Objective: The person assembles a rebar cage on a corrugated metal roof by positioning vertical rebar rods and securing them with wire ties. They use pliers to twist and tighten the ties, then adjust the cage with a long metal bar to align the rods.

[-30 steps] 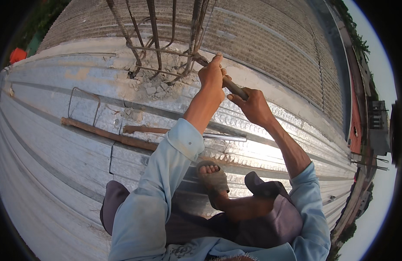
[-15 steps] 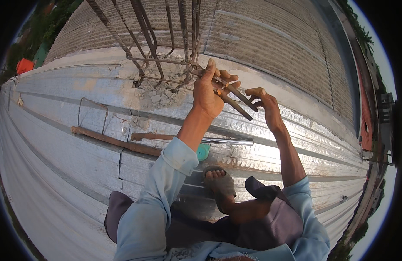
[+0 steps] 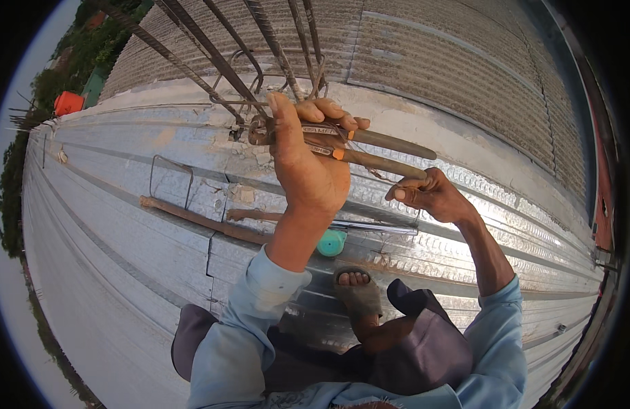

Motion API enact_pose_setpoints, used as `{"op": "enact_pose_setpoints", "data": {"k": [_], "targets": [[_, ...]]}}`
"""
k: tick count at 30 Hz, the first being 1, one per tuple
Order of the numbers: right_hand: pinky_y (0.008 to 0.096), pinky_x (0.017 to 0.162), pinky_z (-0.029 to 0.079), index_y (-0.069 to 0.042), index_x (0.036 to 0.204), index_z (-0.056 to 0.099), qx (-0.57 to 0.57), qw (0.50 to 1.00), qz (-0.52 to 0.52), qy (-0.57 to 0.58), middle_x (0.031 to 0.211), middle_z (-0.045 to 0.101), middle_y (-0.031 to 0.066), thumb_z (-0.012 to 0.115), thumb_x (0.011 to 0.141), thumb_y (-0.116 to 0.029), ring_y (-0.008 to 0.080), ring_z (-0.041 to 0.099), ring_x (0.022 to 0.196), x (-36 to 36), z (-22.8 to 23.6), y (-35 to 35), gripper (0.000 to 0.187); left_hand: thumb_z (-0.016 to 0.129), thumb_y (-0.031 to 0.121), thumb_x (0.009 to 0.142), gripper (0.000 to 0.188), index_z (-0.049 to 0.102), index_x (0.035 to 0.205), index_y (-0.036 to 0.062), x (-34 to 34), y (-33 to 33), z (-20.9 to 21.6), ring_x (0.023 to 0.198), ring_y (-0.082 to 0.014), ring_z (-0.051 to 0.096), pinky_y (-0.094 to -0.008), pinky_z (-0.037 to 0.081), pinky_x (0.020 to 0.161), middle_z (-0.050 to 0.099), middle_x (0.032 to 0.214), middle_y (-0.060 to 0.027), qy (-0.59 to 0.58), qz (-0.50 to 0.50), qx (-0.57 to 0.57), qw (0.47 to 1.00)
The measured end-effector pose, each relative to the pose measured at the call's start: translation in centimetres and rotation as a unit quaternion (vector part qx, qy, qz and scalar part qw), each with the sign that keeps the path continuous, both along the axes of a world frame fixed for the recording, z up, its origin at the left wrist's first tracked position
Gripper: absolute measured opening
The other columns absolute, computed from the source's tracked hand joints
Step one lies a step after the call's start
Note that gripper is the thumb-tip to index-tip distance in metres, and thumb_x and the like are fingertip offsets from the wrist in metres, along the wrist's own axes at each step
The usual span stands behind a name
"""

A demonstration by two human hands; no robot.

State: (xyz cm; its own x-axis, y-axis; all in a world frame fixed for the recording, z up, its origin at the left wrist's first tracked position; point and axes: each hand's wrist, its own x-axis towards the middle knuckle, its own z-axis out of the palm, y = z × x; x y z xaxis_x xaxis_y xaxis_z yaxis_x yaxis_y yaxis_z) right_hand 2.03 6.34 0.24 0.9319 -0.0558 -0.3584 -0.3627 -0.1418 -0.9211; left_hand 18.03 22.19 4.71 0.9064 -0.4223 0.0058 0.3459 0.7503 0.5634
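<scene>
My left hand (image 3: 307, 160) is wrapped round the head end of a pair of rusty pincers (image 3: 390, 142), thumb up along the jaws. The two long handles point right and stand apart, with orange marks near the grip. At the tip of the lower handle, the curled fingers of my right hand (image 3: 434, 195) close on it. A thin wire (image 3: 376, 175) shows just below the handles, and where it ends I cannot make out. Close behind the pincers' jaws stand upright steel rebars (image 3: 216, 58) tied with bent stirrups (image 3: 226, 101).
On the ribbed metal sheeting (image 3: 124, 225) lie a rusty bar (image 3: 199, 219), a bent wire loop (image 3: 172, 165), a shiny metal rod (image 3: 376, 227) and a round teal object (image 3: 331, 243). My sandalled foot (image 3: 356, 293) is beside them. Corrugated roofing (image 3: 451, 75) lies beyond a concrete ledge (image 3: 390, 109).
The pincers have come nearer to me and turned more level. My right hand, apart from them before, now meets the lower handle's tip. The view has shifted slightly left.
</scene>
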Motion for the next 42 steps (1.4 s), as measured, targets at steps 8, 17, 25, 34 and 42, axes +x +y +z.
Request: {"op": "enact_pose_setpoints", "data": {"k": [8, 17, 25, 34, 42], "targets": [[0.0318, 0.065, 0.047, -0.001, 0.104, 0.076, 0.016, 0.996, 0.068, 0.049, 0.064, 0.066, 0.0052, 0.069, 0.096, -0.026, 0.0113, 0.059, 0.064, 0.3, -3.5, 2.3, 0.027, 0.072, 0.033, 0.095, 0.032, 0.061, 0.081, 0.0058, 2.9, 3.1, -2.8, 0.063, -0.0066, 0.047, -0.0272, 0.041, 0.055, 0.053, 0.068, 0.0042, -0.304, -0.002, 0.384, 0.872], [0.0294, 0.071, 0.055, 0.005, 0.129, 0.059, 0.327, 0.944, -0.012, -0.032, 0.085, 0.071, 0.0103, 0.074, 0.091, -0.028, 0.0164, 0.068, 0.075, 8.9, -3.9, 7.6, 0.053, 0.071, 0.043, 0.093, 0.041, 0.065, 0.093, 0.0026, 7.4, 5.6, -1.7, 0.071, -0.0137, 0.059, -0.0305, 0.054, 0.065, 0.059, 0.084, -0.0054, -0.062, -0.206, 0.566, 0.796], [0.039, 0.054, 0.045, 0.002, 0.1, 0.072, -0.071, 0.989, -0.095, -0.086, 0.064, 0.062, 0.0154, 0.066, 0.092, -0.019, 0.0265, 0.053, 0.051, 10.2, -9.2, 6.0, 0.023, 0.087, 0.029, 0.078, 0.067, 0.053, 0.129, -0.0004, 10.4, 7.6, -3.1, 0.064, -0.0152, 0.064, -0.0268, 0.052, 0.056, 0.06, 0.079, -0.0026, -0.04, -0.439, 0.58, 0.684], [0.0407, 0.065, 0.052, 0.0, 0.118, 0.069, -0.013, 0.984, -0.175, 0.037, 0.074, 0.072, 0.015, 0.062, 0.094, -0.016, 0.0246, 0.067, 0.066, 6.9, -9.5, -0.3, 0.03, 0.094, 0.023, 0.068, 0.057, 0.06, 0.107, -0.0024, 7.8, 9.4, -17.3, 0.072, -0.0155, 0.064, -0.0301, 0.053, 0.063, 0.063, 0.085, -0.0082, -0.151, -0.496, 0.665, 0.538], [0.0289, 0.044, 0.032, 0.006, 0.113, 0.069, 0.191, 0.947, -0.213, 0.145, 0.059, 0.053, 0.0007, 0.062, 0.089, -0.01, 0.0097, 0.043, 0.047, 7.8, -8.4, -2.0, 0.03, 0.083, 0.031, 0.083, 0.052, 0.06, 0.117, -0.0004, 5.7, 6.5, -20.6, 0.086, -0.0145, 0.064, -0.0296, 0.052, 0.068, 0.067, 0.095, -0.0104, -0.324, -0.474, 0.628, 0.525]]}}
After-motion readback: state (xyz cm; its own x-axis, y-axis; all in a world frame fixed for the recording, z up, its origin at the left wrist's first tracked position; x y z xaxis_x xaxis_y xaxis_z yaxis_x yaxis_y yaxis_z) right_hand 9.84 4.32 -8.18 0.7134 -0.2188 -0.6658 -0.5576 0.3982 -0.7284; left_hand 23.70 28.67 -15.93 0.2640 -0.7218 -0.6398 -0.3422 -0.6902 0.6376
